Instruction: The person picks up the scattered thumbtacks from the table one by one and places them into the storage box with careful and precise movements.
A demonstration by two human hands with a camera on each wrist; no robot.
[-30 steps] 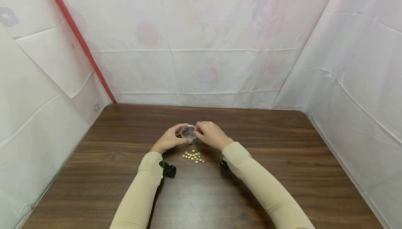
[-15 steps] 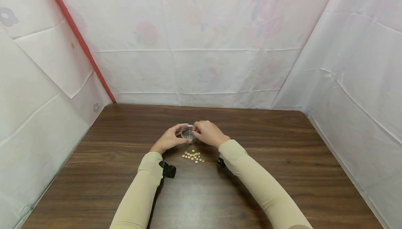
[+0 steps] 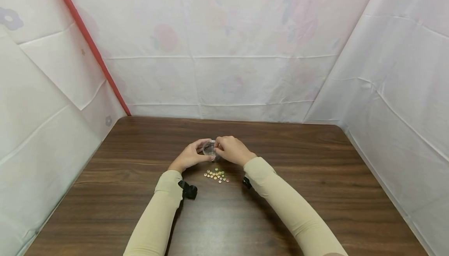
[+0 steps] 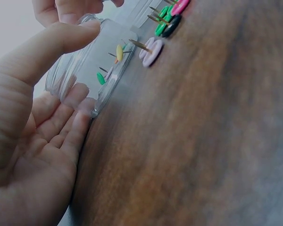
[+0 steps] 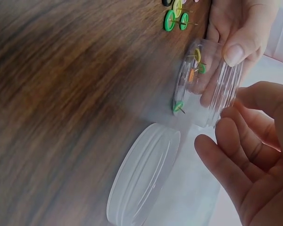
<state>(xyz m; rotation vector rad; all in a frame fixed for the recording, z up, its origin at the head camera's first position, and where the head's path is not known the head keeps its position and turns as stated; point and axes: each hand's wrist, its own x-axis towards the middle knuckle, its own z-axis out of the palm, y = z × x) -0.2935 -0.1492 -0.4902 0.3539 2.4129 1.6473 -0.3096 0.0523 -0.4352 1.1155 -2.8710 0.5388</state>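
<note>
My left hand (image 3: 190,155) holds a small clear jar (image 3: 209,148) low at the table, thumb on the near side and fingers behind. Inside the jar lie several coloured thumbtacks, among them a yellow thumbtack (image 5: 197,55) and a green thumbtack (image 4: 101,78). My right hand (image 3: 233,150) is at the jar's open mouth. The right wrist view shows its fingers bent; the tips of the thumb and forefinger are partly hidden by the rim, and no tack shows between them. Loose thumbtacks (image 3: 216,174) lie in a cluster in front of the jar, points up.
A translucent round lid (image 5: 144,174) lies on the table beside the jar, beneath the right hand. The brown wooden table (image 3: 224,225) is enclosed by pale patterned cloth (image 3: 224,45) at the back and sides.
My right hand has shifted slightly left, further over the jar's mouth. The left hand keeps its hold on the jar, and the cluster of loose thumbtacks looks the same.
</note>
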